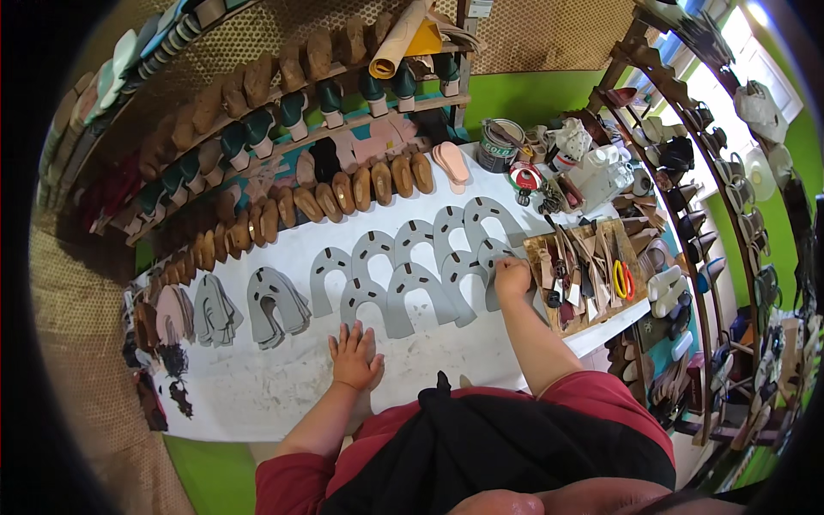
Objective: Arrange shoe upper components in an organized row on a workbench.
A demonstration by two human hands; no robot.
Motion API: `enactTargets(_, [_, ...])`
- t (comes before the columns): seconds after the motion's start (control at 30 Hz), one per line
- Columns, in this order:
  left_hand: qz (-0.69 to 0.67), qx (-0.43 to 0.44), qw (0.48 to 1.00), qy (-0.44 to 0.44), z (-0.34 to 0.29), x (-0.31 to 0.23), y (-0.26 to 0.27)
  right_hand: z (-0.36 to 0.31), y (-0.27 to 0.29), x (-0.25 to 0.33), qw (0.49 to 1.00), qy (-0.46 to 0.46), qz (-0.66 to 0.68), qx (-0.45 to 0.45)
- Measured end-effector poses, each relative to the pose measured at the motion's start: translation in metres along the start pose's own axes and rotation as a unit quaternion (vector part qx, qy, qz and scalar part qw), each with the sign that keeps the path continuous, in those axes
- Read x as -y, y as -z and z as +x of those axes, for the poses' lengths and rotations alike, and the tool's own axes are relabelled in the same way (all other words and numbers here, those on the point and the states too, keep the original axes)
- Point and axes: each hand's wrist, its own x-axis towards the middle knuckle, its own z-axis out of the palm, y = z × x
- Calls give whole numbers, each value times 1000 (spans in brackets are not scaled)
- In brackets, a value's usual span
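Note:
Several grey, arch-shaped pieces that look like shoe uppers [421, 302] lie in two staggered rows on a white-covered table [257, 386]. Each carries small dark strips around its curve. At the right end of the near row, my right hand [513, 276] presses on one grey upper [493, 294] with its fingers curled together. What its fingertips pinch, if anything, is hidden. My left hand [354, 359] rests flat on the table with fingers spread, just below another grey upper [364, 302], and holds nothing.
Right of my right hand sits a board of tools [562, 257] with yellow-orange scissors [623, 279]. Stacked grey uppers [279, 309] and pink pieces [174, 314] lie left. Brown shoe lasts [343, 193] line the back, near a can [500, 148]. Shoe racks [699, 215] flank the right.

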Motion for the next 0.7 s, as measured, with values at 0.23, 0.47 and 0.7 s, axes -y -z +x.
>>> enactTargets(0.23, [1,-5,1000,2,-3,4,-4,-20,20,17,996,52,-53,40])
enactTargets(0.47, [-6,-7,1000,0,-2,4,-3,-58,23,0,969,162,-157,98])
enactTargets(0.7, [-6,-3,1000,0,-2,3,-1,-52,16,-2,963,157,-197,92])
